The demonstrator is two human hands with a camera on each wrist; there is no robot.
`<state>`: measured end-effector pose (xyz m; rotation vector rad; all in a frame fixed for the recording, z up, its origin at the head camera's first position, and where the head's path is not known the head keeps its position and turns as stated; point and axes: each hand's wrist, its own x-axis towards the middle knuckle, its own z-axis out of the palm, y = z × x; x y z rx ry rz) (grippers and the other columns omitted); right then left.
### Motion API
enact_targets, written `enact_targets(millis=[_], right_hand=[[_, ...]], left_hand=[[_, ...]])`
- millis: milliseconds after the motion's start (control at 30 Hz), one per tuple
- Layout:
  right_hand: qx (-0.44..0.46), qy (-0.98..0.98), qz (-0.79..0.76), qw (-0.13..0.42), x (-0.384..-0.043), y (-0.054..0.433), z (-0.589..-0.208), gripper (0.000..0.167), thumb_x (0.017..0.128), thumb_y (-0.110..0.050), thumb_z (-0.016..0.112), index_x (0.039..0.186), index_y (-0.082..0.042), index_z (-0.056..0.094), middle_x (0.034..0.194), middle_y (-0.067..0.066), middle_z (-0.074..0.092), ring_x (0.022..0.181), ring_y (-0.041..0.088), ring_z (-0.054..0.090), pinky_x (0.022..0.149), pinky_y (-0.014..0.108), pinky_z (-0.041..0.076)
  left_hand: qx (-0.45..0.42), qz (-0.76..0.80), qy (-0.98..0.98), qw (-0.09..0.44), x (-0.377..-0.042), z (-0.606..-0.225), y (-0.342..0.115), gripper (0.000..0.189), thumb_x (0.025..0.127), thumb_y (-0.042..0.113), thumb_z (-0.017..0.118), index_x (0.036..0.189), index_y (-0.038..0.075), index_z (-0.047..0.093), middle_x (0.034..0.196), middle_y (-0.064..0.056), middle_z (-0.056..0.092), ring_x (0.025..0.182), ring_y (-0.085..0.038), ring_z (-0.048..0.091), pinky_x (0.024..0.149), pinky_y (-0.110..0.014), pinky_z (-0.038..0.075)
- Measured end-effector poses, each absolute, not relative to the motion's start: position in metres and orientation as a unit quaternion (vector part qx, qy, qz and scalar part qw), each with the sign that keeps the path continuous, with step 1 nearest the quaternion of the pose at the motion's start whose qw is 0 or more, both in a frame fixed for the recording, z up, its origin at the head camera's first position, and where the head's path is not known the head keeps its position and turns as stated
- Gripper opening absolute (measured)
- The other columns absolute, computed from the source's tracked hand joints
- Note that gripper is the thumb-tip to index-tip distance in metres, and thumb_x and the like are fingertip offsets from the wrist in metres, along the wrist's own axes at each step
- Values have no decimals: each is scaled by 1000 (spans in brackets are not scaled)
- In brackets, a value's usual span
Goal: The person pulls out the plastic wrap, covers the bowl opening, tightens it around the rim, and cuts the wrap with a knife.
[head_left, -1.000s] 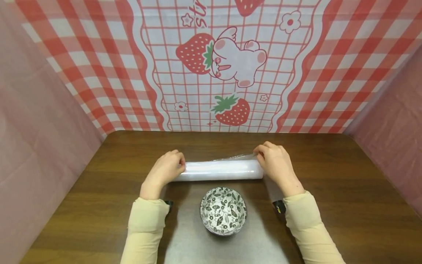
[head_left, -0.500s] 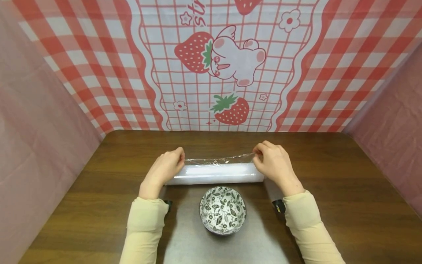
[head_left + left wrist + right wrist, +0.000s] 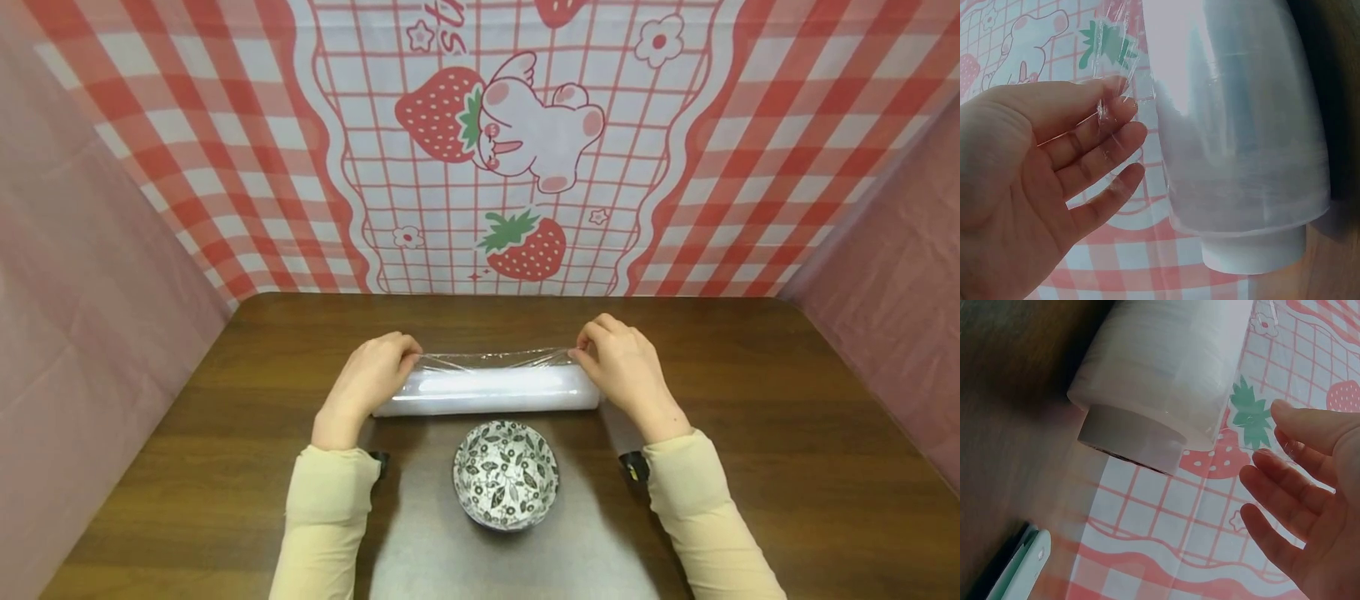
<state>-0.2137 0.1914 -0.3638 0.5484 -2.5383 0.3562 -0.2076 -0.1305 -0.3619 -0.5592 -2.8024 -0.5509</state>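
Note:
A roll of clear plastic film lies crosswise on the wooden table, its core poking out at the end in both wrist views. From it, a thin loose edge of film stretches between the two hands. At the left end, my left hand pinches the film between thumb and forefinger; its other fingers are spread and slightly bent. My right hand pinches the opposite corner, with its remaining fingers loosely bent. Nearer me stands a round bowl with a black-and-white leaf pattern.
The bowl stands on a grey metallic surface set in the wooden table. A pale green object with a dark edge lies beyond the roll's right end. A strawberry-print cloth hangs behind, with pink cloth at the sides.
My left hand has lifted slightly off the roll's end and now holds the film's left edge. The loose film, earlier slanting up to the right hand, spans both hands.

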Motion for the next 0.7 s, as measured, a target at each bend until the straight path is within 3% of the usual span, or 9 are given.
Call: enact_targets(millis=[300, 533, 700], right_hand=[[197, -941, 167, 218, -213, 189, -362, 14, 77, -17, 71, 78, -10, 59, 76, 3, 56, 64, 21, 55, 58, 38, 44], [198, -941, 192, 197, -212, 188, -363, 11, 78, -16, 69, 79, -12, 59, 76, 1, 57, 66, 18, 55, 59, 37, 45], [202, -931, 231, 196, -217, 193, -363, 10, 78, -14, 69, 79, -12, 58, 79, 1, 59, 71, 19, 57, 64, 36, 45]], left_hand=[[-183, -183, -957, 134, -210, -362, -130, 12, 88, 15, 58, 89, 8, 67, 85, -5, 63, 82, -23, 61, 74, -39, 48], [-191, -207, -954, 107, -215, -362, -128, 10, 89, 12, 56, 88, 7, 64, 87, -7, 65, 84, -24, 63, 75, -41, 49], [-200, -241, -946, 80, -225, -356, -129, 11, 89, 13, 56, 89, 7, 65, 82, -5, 66, 71, -18, 60, 68, -36, 49]])
